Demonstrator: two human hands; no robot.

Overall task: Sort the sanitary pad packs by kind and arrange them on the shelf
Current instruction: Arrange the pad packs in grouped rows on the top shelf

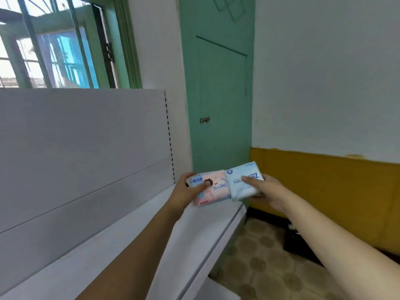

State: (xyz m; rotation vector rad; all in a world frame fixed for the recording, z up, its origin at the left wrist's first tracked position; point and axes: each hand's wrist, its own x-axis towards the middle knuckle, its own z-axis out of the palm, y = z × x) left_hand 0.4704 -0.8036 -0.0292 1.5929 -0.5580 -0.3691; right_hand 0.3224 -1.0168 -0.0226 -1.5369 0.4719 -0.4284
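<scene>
White shelf (pixel 207 226) runs from near-left to far-right, with a tall white back panel (pixel 82 137) along its left side. The far end stops just short of the green door (pixel 218 94). The front lip drops to the tiled floor (pixel 259 267) on the right.

Both packs are at the far end of the shelf, side by side and touching. Left hand (pixel 184 191) grips the pink pack (pixel 213 189), thumb across its face. Right hand (pixel 268 191) grips the light blue pack (pixel 242 182), thumb on top. Can't tell if either pack is fully resting on the board yet.

My read: two kinds, so start two separate rows here. Seat the pink pack first, square it to the back panel, then set the blue one beside it. Press flat before letting go.

Room: the blue pack looks to overhang the shelf's far-right corner, so shift both packs left and nearer. The shelf surface in view nearer along is bare.
</scene>
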